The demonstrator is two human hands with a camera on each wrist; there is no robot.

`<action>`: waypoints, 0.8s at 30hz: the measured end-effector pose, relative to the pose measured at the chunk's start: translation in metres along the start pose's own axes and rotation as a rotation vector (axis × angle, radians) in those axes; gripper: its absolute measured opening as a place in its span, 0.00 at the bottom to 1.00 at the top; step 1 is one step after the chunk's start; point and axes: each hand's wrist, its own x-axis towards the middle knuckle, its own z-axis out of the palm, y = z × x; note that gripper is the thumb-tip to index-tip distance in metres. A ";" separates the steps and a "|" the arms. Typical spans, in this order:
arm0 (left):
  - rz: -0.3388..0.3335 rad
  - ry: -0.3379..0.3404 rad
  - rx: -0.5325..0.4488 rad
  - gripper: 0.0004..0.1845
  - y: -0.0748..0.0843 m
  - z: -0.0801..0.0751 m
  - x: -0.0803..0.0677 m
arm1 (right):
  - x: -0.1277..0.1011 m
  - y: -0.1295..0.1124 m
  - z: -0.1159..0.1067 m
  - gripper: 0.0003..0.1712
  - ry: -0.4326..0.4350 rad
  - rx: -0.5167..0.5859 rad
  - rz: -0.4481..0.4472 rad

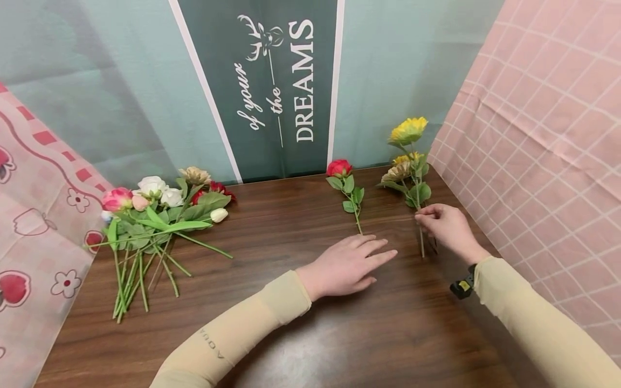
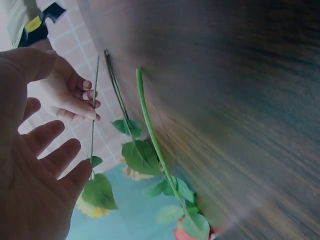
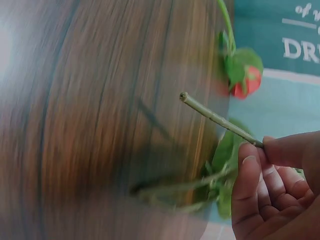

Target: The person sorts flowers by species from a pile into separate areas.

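Flowers lie on a dark wooden table in the head view: a loose pile of stems with pink, white and red blooms at the far left, a single red rose near the middle far edge, and a yellow flower stem to its right. The left hand lies flat on the wood with fingers straight and slightly spread, just near of the rose's stem end. The right hand pinches the yellow flower stem low down between thumb and fingertips, with the bloom rising toward the far wall; a second tan and yellow flower lies beside it. A green banner reading "of your the DREAMS" hangs behind, with pink checked cloth on the right. From the left wrist, the left hand shows an open palm with fingers spread, while the right hand beyond it grips the thin yellow flower stem; the red rose stem lies on the table close by. From the right wrist, the right hand holds the yellow flower stem between thumb and curled fingers, its cut end pointing out over the blurred table, and the red rose lies farther off.
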 end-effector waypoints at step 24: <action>0.027 -0.068 -0.047 0.39 0.015 0.013 0.001 | 0.017 0.027 -0.001 0.25 -0.156 0.202 0.183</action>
